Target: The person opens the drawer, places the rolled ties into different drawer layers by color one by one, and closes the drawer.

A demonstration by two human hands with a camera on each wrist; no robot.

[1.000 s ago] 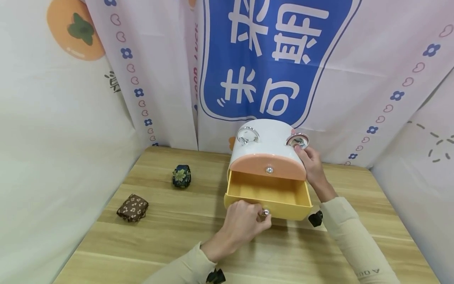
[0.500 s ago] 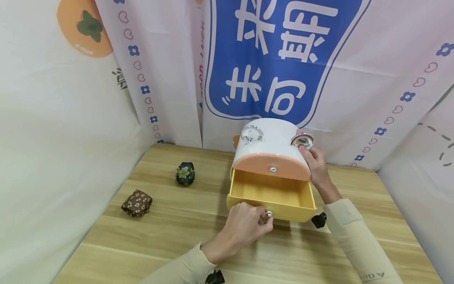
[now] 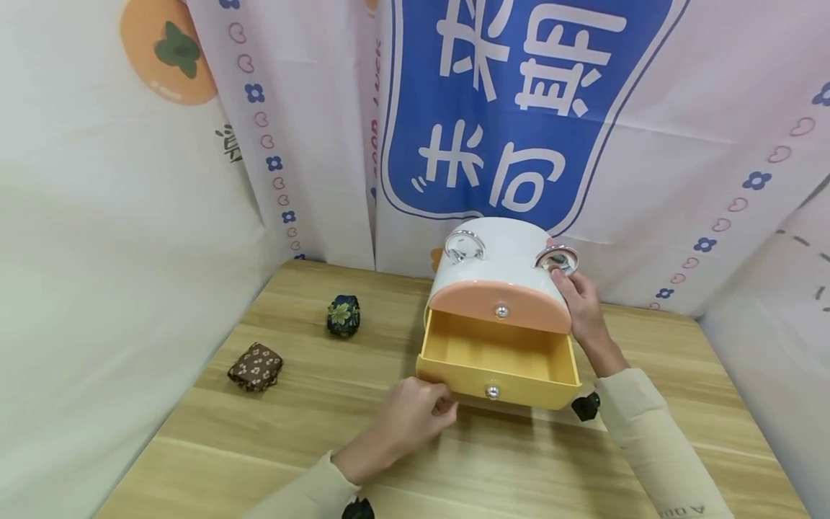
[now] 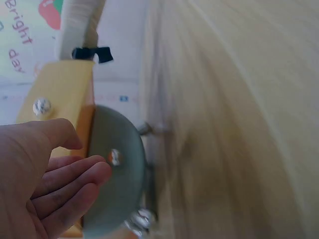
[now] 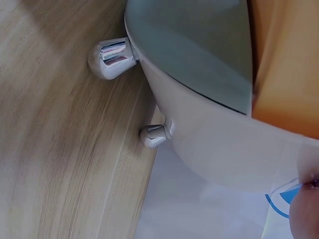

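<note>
A small drawer cabinet (image 3: 499, 249) with a rounded white top and two silver rings stands on the table. Its coral upper drawer (image 3: 483, 299) is closed, and the yellow drawer (image 3: 493, 349) below is pulled out, bare inside. Down in the left wrist view shows a grey-green lower front (image 4: 127, 184) with a knob. My left hand (image 3: 411, 418) is off the silver knob (image 3: 493, 391), fingers loosely curled near the yellow drawer's left corner. My right hand (image 3: 586, 313) holds the cabinet's right side, thumb at the right ring (image 3: 558, 258); its other fingers are mostly hidden.
On the table's left lie a folded brown floral cloth bundle (image 3: 256, 367) and a dark blue bundle with a green-yellow flower pattern (image 3: 344, 315). A printed curtain (image 3: 324, 144) hangs behind the table's back edge. The cabinet rests on short silver feet (image 5: 113, 57).
My left hand has let go of the yellow drawer's knob and moved left. The drawer stays out, and my right hand keeps its hold on the cabinet. The head view has shifted slightly.
</note>
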